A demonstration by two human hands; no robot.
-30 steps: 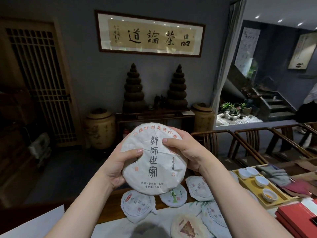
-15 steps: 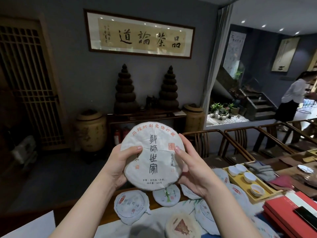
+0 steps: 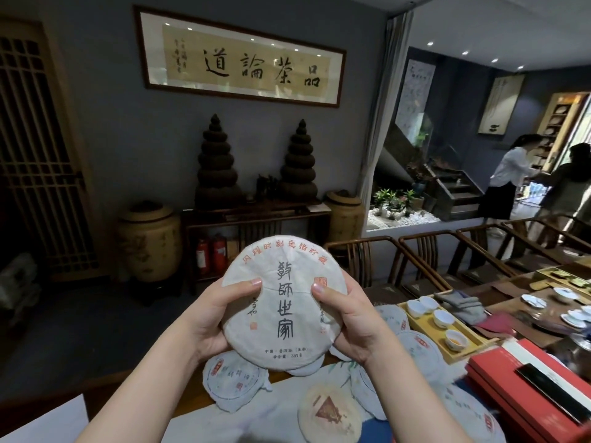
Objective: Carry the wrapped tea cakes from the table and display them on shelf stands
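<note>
Above table (image 3: 192,394), both hands (image 3: 211,318) grip tea cake's (image 3: 281,318) edges.

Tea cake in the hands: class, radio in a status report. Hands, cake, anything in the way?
Left hand and right hand both grip the wrapped tea cake, upright, face to camera. More cakes lie on the table below. No shelf stand close; chairs ahead.

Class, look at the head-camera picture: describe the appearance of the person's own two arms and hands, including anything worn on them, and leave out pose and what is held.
Both forearms are bare as far as the frame shows: no sleeve, watch, bracelet or glove. The left hand and right hand carry no visible rings. The thumbnails are short and look unpainted, with a pale natural shine.
</note>
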